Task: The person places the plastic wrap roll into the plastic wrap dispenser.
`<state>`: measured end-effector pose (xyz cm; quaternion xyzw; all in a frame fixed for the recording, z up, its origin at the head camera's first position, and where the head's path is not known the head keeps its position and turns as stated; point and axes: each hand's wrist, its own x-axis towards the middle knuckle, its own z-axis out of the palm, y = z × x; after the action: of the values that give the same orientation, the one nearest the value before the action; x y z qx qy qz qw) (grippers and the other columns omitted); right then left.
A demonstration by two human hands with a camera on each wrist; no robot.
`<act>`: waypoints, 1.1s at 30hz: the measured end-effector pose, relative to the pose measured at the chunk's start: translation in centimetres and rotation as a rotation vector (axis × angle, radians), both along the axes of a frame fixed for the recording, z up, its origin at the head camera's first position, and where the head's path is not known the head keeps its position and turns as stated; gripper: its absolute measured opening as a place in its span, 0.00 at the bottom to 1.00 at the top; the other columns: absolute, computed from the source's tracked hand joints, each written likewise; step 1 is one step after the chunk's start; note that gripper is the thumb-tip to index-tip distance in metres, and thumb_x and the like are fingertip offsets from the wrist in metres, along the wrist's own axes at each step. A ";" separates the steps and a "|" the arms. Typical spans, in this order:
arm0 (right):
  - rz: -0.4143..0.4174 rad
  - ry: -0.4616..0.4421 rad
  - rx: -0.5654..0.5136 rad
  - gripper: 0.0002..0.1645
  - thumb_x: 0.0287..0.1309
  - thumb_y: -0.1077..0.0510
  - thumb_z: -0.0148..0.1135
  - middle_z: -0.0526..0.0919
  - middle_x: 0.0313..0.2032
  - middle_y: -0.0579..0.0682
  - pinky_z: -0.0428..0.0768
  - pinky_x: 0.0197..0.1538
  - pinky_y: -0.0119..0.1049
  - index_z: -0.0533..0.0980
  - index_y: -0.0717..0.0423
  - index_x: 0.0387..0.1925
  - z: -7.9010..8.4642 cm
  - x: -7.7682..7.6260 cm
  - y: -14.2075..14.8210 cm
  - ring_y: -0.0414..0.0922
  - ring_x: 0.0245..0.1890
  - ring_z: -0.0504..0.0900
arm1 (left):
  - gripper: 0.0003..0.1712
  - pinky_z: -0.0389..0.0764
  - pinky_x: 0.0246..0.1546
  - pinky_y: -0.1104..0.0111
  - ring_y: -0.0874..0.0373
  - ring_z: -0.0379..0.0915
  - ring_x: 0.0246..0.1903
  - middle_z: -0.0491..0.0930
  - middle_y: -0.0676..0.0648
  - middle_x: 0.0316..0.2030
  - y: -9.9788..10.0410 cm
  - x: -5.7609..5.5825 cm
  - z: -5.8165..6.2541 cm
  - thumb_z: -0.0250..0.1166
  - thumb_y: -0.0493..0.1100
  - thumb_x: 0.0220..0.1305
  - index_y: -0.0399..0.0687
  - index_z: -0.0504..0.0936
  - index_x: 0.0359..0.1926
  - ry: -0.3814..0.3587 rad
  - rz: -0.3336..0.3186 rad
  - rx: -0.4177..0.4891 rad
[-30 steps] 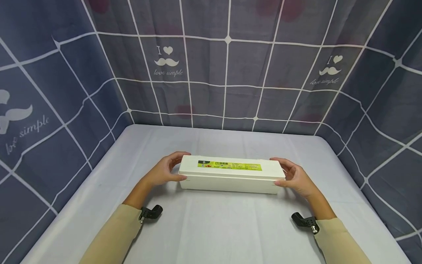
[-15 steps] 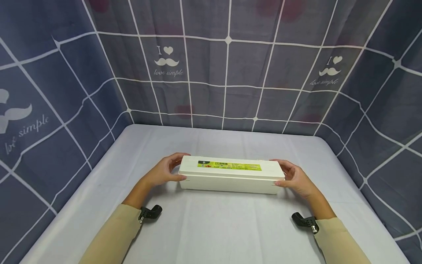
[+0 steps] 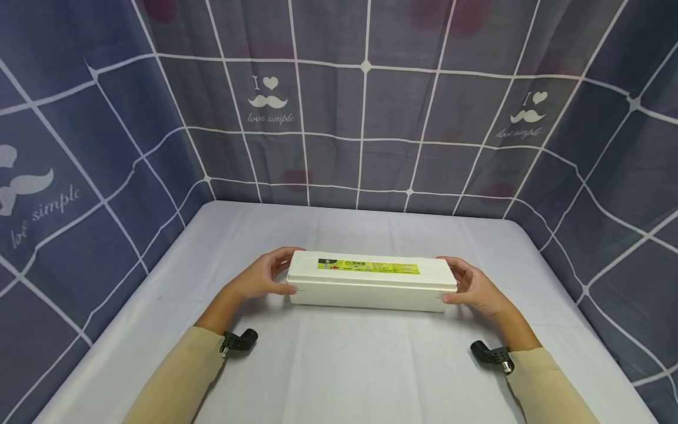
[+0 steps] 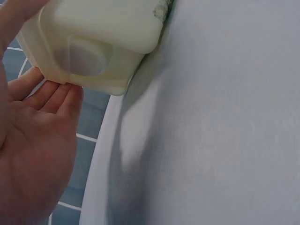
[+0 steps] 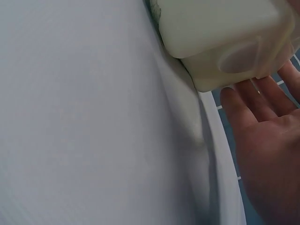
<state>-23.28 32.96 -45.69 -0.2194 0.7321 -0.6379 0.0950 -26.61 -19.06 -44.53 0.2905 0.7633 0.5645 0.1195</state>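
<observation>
A long white cling film box [image 3: 365, 294] with a yellow-green label [image 3: 368, 267] on its lid lies across the table, its lid down. At its left end my left hand [image 3: 265, 275] grips it, thumb on the front corner and fingers behind. The right end sits in the grip of my right hand [image 3: 479, 288], held the same way. In the left wrist view the end wall of the box [image 4: 108, 65] shows a round recess, with the fingertips on the far side. A matching end [image 5: 220, 33] appears in the right wrist view, fingers against its back edge.
A white cloth covers the table [image 3: 349, 371]. Dark grey-blue checked curtains [image 3: 333, 159] rise behind it and on both sides. Black camera mounts [image 3: 241, 340] sit at the sleeve cuffs.
The box stays in place. Both thumbs have slid slightly outward along its ends, the left one to the left and the right one a little lower.
</observation>
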 end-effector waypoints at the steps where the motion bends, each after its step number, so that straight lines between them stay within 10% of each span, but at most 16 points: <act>1: 0.009 -0.006 0.005 0.56 0.45 0.78 0.73 0.75 0.64 0.40 0.82 0.56 0.27 0.57 0.68 0.74 0.0 0.0 0.1 0.34 0.60 0.77 | 0.51 0.63 0.72 0.78 0.53 0.63 0.73 0.71 0.45 0.70 -0.1 0.0 -0.1 0.82 0.34 0.49 0.47 0.67 0.73 -0.004 -0.006 0.000; 18: 0.068 0.003 0.061 0.64 0.40 0.78 0.77 0.72 0.67 0.43 0.81 0.59 0.29 0.53 0.62 0.77 -0.4 -0.2 0.5 0.35 0.61 0.75 | 0.56 0.63 0.71 0.81 0.53 0.61 0.74 0.67 0.43 0.71 -0.1 0.0 -0.3 0.81 0.28 0.45 0.46 0.64 0.74 -0.022 -0.067 0.012; 33: 0.050 0.012 -0.018 0.62 0.35 0.83 0.75 0.76 0.64 0.42 0.84 0.55 0.31 0.58 0.68 0.74 -0.5 -0.5 0.6 0.36 0.58 0.79 | 0.55 0.69 0.70 0.73 0.44 0.65 0.73 0.72 0.42 0.71 -0.2 0.1 -0.3 0.85 0.32 0.41 0.43 0.69 0.73 -0.004 0.049 0.003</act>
<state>-23.73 33.57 -46.18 -0.2420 0.7211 -0.6407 0.1045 -26.52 -19.25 -44.82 0.2709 0.7690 0.5691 0.1068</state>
